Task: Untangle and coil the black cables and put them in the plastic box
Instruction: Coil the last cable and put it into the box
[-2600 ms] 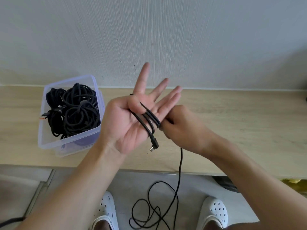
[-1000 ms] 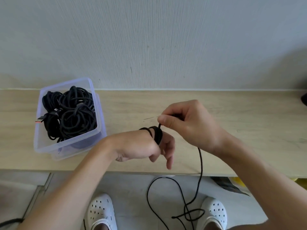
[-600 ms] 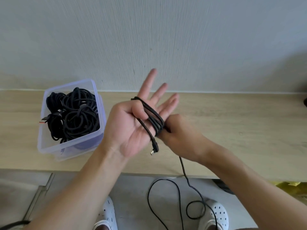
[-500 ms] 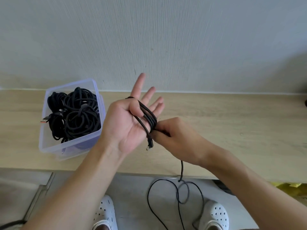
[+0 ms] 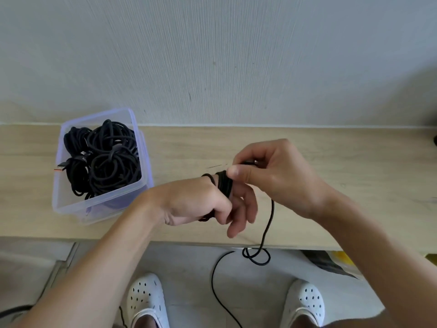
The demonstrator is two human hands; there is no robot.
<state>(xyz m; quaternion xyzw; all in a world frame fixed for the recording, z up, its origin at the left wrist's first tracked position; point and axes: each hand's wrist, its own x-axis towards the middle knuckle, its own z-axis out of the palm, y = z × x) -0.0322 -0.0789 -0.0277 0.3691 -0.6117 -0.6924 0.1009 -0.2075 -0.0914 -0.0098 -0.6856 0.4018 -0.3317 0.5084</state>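
Leftward, coiled black cables [image 5: 104, 159] fill the plastic box [image 5: 99, 207]; left hand [image 5: 189, 200] and right hand [image 5: 276, 176] each grip another cable [image 5: 224, 185].

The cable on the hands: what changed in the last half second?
The left hand flipped from palm up to palm down, the cable wound round it. The right hand, pinching the cable, rose over the top, laying another wrap. The plastic box and its coils stayed put.

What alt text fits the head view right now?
A right hand pinches a black cable wrapped round the left hand above a wooden table; its slack hangs toward the floor. At left, a clear plastic box holds coiled black cables.
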